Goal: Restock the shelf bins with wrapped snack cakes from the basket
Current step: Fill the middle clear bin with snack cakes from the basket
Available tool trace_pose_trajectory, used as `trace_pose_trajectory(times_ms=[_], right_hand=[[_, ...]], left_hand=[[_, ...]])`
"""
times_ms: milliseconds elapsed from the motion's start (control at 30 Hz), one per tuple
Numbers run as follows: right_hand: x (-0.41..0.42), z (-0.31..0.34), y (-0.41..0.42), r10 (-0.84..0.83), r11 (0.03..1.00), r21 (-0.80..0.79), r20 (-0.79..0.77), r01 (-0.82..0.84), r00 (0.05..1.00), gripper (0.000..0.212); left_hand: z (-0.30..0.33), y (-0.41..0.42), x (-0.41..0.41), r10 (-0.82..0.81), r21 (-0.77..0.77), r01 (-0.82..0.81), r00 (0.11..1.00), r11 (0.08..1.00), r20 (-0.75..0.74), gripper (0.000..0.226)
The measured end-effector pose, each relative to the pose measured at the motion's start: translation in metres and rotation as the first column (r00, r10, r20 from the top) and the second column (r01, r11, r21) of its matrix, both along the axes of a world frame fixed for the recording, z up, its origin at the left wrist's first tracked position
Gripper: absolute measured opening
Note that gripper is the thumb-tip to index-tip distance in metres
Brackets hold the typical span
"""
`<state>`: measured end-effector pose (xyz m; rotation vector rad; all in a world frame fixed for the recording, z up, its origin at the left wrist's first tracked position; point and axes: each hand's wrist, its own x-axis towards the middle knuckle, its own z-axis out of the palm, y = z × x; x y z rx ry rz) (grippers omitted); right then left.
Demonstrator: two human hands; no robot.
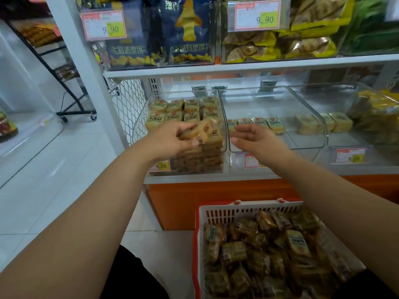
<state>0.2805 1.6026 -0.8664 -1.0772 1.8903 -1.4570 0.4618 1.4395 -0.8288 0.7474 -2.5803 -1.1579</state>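
**Cake in hand over the left bin, middle bin waiting**

The left hand (172, 137) holds a clear-wrapped, golden-brown snack cake (198, 131) with its fingers curled round it, just above the front of the clear plastic left shelf bin (138, 124), which is already stacked nearly to its rim with rows of the same wrapped cakes; the right hand (257, 138) hangs beside it with loosely curled fingers holding nothing, in front of the clear plastic middle shelf bin (319, 134); that bin shows only one short row of cakes along its front and bare floor behind.

The step in hand looks like placing this cake; with the left bin so full, the next move likely calls for either setting it flat on the top layer or carrying it rightward over the shared wall into the middle bin, then reaching down for more.

The red-and-white slotted plastic basket (216, 214) sits on the floor below the right forearm, still heaped with wrapped cakes, so much restocking remains.

For room: the white shelf board (237, 67) above limits how high a hand may lift; the bin fronts are low and open, so entry from the front is easy; the upright wall between the two bins is the edge to clear; the path down to the basket is unobstructed.
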Motion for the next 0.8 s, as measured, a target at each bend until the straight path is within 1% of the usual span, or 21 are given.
trace_pose_trajectory(times_ms=[33,100,133,167,300,400,500,667,800], right_hand=[[-0.004,-0.002,0.000,-0.036,0.999,-0.001,-0.041,0.036,0.999,0.033],[-0.013,-0.009,0.001,-0.100,0.995,0.016,-0.113,0.103,0.988,0.033],[-0.017,-0.013,0.002,-0.121,0.991,0.042,-0.151,0.129,0.981,0.034],[-0.020,-0.017,0.003,-0.130,0.987,0.072,-0.193,0.146,0.973,0.036],[-0.028,-0.026,0.006,-0.107,0.977,0.135,-0.375,0.168,0.921,0.037],[-0.028,-0.030,0.006,-0.076,0.976,0.154,-0.412,0.151,0.908,0.039],[-0.024,-0.032,0.006,-0.022,0.969,0.212,-0.428,0.124,0.903,0.040],[-0.017,-0.035,0.009,0.029,0.956,0.267,-0.501,0.123,0.865,0.040],[-0.013,-0.035,0.019,0.049,0.956,0.264,-0.568,0.125,0.821,0.043]], left_hand=[[-0.002,-0.007,-0.001,0.074,-0.074,-0.072,0.997,0.995,0.027,0.063],[-0.008,-0.018,-0.004,0.224,-0.288,-0.185,0.969,0.940,0.109,0.064],[-0.014,-0.020,-0.006,0.271,-0.358,-0.209,0.954,0.910,0.131,0.064],[-0.020,-0.020,-0.009,0.292,-0.389,-0.218,0.946,0.895,0.140,0.063],[-0.038,-0.017,-0.025,0.293,-0.383,-0.217,0.944,0.898,0.153,0.059],[-0.041,-0.019,-0.034,0.265,-0.318,-0.211,0.954,0.924,0.137,0.066],[-0.042,-0.022,-0.037,0.242,-0.233,-0.207,0.961,0.950,0.133,0.071],[-0.050,-0.020,-0.037,0.245,-0.252,-0.226,0.968,0.941,0.048,0.067],[-0.054,-0.021,-0.040,0.249,-0.246,-0.227,0.967,0.942,0.062,0.075]])
